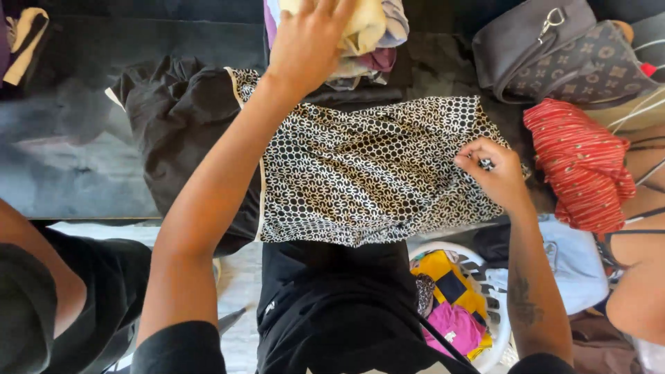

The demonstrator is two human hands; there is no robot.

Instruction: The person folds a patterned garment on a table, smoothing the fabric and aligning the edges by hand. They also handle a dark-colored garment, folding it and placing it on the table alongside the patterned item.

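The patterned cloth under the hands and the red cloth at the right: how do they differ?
The patterned cloth is black and white with small rings; the red cloth is red with thin stripes. The patterned cloth lies spread flat, the red cloth bunched. The right hand pinches the patterned cloth's edge; no hand touches the red cloth. Both lie on the dark table.

At centre, a garment (374, 173) in black-and-white ring print, edged black at its left; far right, a red cloth (582, 163) with pale flecks; upper right, a brown patterned handbag (554, 52); lower right, a white basket (495, 305) with yellow, navy and pink clothes
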